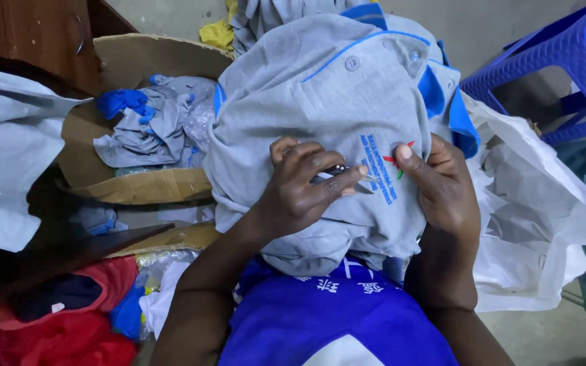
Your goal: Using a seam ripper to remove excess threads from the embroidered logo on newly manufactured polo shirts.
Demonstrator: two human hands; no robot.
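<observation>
Head view, grey polo shirt (320,102) with blue trim draped over lap, left hand (303,186) pinching small metal snips (342,173) at the embroidered chest emblem (396,161), right hand (442,186) pressing fabric just beside it, cardboard box (137,186) of grey shirts left, blue plastic stool (564,61) right.

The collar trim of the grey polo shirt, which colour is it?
Blue, on the grey polo shirt, seen best in the head view.

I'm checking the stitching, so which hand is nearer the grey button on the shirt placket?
Left. The left hand lies below the grey button, holding small snips; the right hand sits lower right, farther off.
</observation>
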